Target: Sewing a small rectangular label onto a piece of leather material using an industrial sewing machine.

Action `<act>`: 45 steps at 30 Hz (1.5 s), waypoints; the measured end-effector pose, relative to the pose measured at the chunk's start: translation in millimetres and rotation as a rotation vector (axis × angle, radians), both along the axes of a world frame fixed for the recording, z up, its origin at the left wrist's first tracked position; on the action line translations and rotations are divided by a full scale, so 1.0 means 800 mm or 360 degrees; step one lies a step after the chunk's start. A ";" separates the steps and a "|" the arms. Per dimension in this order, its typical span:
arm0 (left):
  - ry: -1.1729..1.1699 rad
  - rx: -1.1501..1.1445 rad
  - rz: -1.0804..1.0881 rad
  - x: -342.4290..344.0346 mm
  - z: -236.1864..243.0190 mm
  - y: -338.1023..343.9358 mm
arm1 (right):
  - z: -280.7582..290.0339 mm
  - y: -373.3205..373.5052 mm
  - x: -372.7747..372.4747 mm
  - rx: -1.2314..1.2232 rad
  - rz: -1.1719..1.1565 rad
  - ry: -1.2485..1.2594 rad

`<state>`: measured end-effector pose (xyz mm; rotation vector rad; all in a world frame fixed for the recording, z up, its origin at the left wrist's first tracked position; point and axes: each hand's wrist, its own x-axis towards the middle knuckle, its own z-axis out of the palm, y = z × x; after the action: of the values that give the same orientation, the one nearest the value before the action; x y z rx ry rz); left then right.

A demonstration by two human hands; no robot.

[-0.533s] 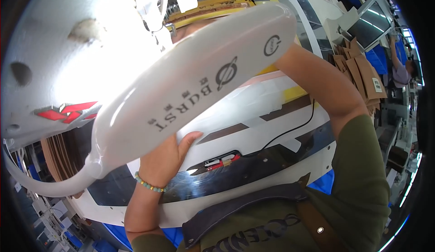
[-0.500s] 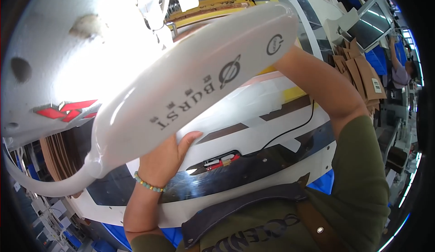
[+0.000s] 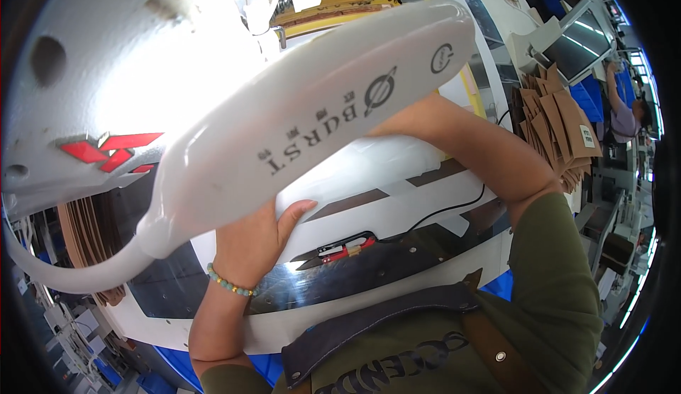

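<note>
A long white lamp head (image 3: pixel 312 121) on a curved neck hangs over the work and hides much of both hands. My left hand (image 3: pixel 247 243) lies on white sheet material (image 3: pixel 305 194), thumb stretched out to the side; its other fingers are behind the lamp. From the right my right forearm reaches in under the lamp, with only the wrist end of my right hand (image 3: pixel 408 119) showing; its fingers are hidden. Red-and-black thread snips (image 3: pixel 346 249) rest on the dark, shiny table plate, nearer to me than the hands.
At the left stands a big white sewing machine body (image 3: pixel 106 121) with red marks. Yellow-edged board (image 3: pixel 340 11) lies at the back. Brown paper pieces (image 3: pixel 560 121) are stacked at the right, more (image 3: pixel 92 238) at the left. A thin black cable (image 3: pixel 447 213) crosses the table. Another person (image 3: pixel 624 117) is far right.
My right forearm has moved leftward and further under the lamp. The left hand stays nearly in place. The whole view has shifted slightly.
</note>
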<state>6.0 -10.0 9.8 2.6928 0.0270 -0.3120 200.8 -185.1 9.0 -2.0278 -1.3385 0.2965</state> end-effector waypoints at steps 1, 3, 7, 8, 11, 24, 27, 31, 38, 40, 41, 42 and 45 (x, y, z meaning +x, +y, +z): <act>-0.0030 0.0013 -0.0015 0.001 -0.001 0.000 | -0.002 0.002 -0.001 -0.0010 -0.0019 -0.0008; -0.0044 0.0034 -0.0029 0.001 -0.001 0.000 | -0.006 0.006 -0.002 -0.0020 -0.0049 -0.0015; -0.0059 0.0043 -0.0039 0.000 -0.002 0.001 | -0.010 0.016 -0.003 0.0072 -0.0081 -0.0030; -0.0090 0.0049 -0.0049 0.000 -0.003 0.001 | -0.009 0.016 -0.004 0.0135 -0.0060 -0.0031; -0.0192 0.0076 -0.0082 -0.001 -0.006 0.001 | -0.001 -0.005 -0.018 0.0264 -0.0129 -0.0093; -0.0405 0.0138 -0.0161 0.001 -0.010 0.002 | 0.009 0.014 -0.015 -0.0074 -0.0102 -0.0134; -0.0410 0.0122 -0.0161 0.002 -0.009 0.003 | 0.010 0.013 -0.012 0.0011 -0.0116 -0.0272; -0.0390 0.0103 -0.0141 0.002 -0.008 0.000 | 0.011 0.027 0.027 0.0111 0.0280 0.0143; -0.0402 0.0085 -0.0139 0.003 -0.008 0.000 | 0.012 0.021 0.042 -0.0221 0.0365 0.0190; -0.0407 0.0091 -0.0136 0.002 -0.009 0.000 | 0.008 0.028 0.038 -0.0207 0.0349 0.0125; -0.0415 0.0097 -0.0138 0.002 -0.009 0.000 | 0.005 0.031 0.034 -0.0168 0.0314 0.0039; -0.0423 0.0103 -0.0140 0.002 -0.009 0.000 | 0.003 0.034 0.031 -0.0129 0.0277 -0.0047; -0.0439 0.0119 -0.0152 0.003 -0.008 0.000 | -0.001 0.035 0.032 -0.0341 0.0314 -0.0175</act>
<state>8.7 -9.9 3.3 2.7921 -0.1751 0.0350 226.5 -157.0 8.0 -2.1136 -1.6403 0.4392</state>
